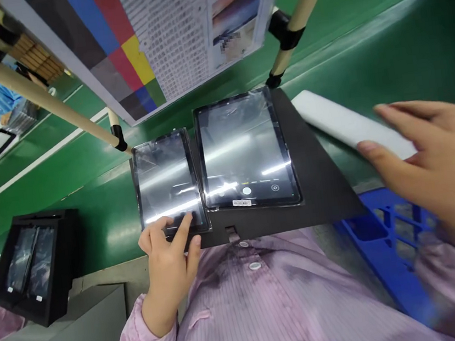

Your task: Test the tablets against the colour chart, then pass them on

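Left grip [170, 260]: unclenched, index fingertip on lower end of left tablet [166, 178], by desk's [104, 230] near edge | Right grip [444, 163]: released, thumb and fingers parted over white bar [341, 118]

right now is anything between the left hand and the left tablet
Nothing visible blocks the left hand: its spread fingers are already over the lower part of the left tablet. Whether the fingertips touch the screen is hard to tell.
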Motion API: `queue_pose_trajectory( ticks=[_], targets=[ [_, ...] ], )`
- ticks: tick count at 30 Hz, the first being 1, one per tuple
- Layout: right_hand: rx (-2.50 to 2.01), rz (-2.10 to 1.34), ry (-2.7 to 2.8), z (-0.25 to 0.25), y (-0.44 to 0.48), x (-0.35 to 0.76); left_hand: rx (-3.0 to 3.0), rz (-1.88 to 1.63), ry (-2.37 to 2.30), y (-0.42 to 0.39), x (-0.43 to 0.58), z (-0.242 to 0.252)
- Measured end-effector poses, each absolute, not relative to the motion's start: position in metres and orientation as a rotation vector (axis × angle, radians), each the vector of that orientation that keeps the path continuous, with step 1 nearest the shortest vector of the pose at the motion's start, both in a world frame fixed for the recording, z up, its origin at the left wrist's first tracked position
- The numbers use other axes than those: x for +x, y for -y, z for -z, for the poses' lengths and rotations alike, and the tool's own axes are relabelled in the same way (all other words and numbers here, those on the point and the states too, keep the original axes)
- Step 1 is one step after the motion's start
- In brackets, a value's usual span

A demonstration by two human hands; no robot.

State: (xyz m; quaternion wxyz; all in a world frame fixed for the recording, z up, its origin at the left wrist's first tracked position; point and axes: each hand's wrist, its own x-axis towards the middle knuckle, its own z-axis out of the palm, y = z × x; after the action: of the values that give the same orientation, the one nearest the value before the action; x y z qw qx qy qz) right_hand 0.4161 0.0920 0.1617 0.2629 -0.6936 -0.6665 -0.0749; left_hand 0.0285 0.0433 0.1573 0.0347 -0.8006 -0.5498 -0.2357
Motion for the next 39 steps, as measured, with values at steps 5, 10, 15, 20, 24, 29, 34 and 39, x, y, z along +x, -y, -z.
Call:
queue_pose_trajectory(
  ticks=[5, 10, 15, 20, 24, 29, 34, 39],
  targets=[
    [-1.5, 0.022, 2.048, -0.179, -0.084, 0.374, -2.623, 0.577, 1.572, -0.068, 0.061, -0.183],
    [-1.302, 0.102, 2.178, -0.171, -0.074, 0.349, -2.627, 0.31, 1.617, -0.103, 0.084, -0.193],
    [-1.371, 0.108, 2.155, -0.169, -0.071, 0.346, -2.591, 0.191, 1.702, -0.12, 0.092, -0.197],
    [-1.609, -0.098, 1.964, -0.168, -0.079, 0.357, -2.624, 0.153, 1.755, -0.129, 0.101, -0.203],
    [-1.658, -0.39, 1.909, -0.162, -0.088, 0.358, -2.749, 0.214, 1.836, -0.139, 0.106, -0.207],
    [-1.582, -0.92, 1.44, -0.17, -0.093, 0.352, -2.839, 0.704, 2.043, -0.133, 0.108, -0.198],
    [-1.427, -1.206, 0.875, -0.196, -0.105, 0.361, -2.679, 1.717, 2.423, -0.11, 0.115, -0.182],
    [-1.368, -1.407, 0.678, -0.213, -0.112, 0.356, -2.196, 2.942, 2.629, -0.089, 0.127, -0.197]
  ],
)
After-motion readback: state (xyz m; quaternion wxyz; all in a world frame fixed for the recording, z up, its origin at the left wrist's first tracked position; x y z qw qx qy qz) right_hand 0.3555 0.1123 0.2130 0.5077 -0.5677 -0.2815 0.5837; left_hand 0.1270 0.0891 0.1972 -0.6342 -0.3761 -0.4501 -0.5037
